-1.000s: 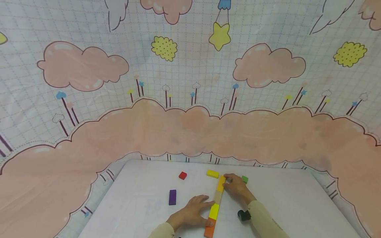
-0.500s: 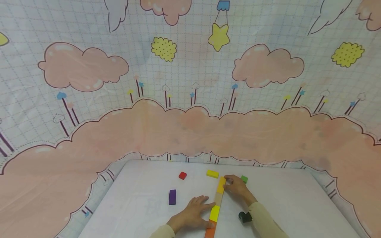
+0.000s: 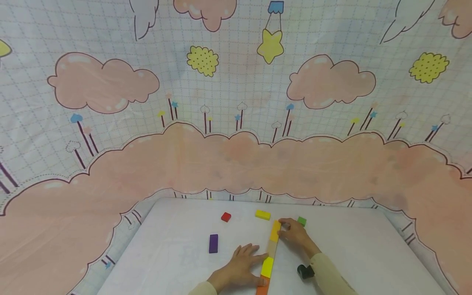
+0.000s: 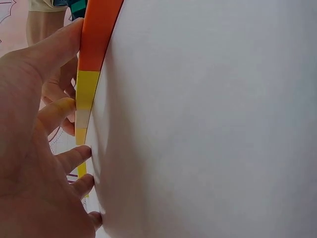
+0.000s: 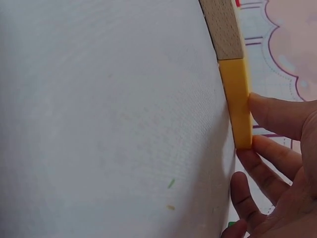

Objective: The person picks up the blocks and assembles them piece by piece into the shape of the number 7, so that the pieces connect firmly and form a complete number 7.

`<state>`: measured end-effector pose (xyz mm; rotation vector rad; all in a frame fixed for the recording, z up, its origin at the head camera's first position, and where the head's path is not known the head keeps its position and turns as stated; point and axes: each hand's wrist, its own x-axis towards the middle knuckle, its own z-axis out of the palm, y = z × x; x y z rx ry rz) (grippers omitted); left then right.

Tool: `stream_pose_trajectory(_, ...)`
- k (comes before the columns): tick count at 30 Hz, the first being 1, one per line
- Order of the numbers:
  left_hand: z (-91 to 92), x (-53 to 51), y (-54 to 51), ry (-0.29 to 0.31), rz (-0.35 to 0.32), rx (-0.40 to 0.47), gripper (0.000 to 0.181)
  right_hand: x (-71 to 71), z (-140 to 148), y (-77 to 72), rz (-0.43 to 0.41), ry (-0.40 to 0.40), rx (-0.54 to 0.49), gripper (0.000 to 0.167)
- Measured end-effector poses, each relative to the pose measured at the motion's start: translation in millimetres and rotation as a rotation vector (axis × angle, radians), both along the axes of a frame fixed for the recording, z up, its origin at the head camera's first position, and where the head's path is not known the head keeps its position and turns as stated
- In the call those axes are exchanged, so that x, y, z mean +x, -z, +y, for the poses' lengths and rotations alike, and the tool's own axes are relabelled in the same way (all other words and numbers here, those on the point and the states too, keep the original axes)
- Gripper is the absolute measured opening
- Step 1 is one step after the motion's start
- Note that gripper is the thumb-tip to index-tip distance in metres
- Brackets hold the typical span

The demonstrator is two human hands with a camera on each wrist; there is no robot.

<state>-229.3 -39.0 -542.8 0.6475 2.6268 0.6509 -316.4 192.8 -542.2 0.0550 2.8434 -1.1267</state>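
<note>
A straight row of blocks runs away from the front of the white table. It holds an orange block (image 3: 262, 289), a bright yellow block (image 3: 267, 267), a bare wood block (image 3: 272, 248) and an orange-yellow block (image 3: 275, 230) at the far end. My left hand (image 3: 241, 265) lies along the row's left side, fingers spread. Its thumb touches the orange block and its index finger the bright yellow one. My right hand (image 3: 296, 234) grips the far end of the orange-yellow block, with thumb and fingertips (image 5: 247, 157) at its edge and end.
Left of the row lie a purple block (image 3: 213, 243) and a red block (image 3: 226, 217). A separate yellow block (image 3: 263, 214) lies beyond the row's far end, and a green block (image 3: 302, 221) behind my right hand. A dark device (image 3: 305, 272) sits by the right sleeve.
The row has slid slightly toward me and a little to the right, both hands moving with it. Loose blocks stay nearly in place.
</note>
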Motion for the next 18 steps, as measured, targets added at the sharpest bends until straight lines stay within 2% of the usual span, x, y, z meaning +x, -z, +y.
stream_pose_trajectory(10, 1.8, 5.2, -0.7, 0.001, 0.001, -0.004, 0.066, 4.5, 3.6, 0.7, 0.015, -0.024, -0.006, 0.047)
stream_pose_trajectory(18, 2.3, 9.1, -1.5, 0.015, 0.018, -0.022, 0.065, 8.0, 2.7, 0.4, -0.006, -0.002, -0.003, 0.047)
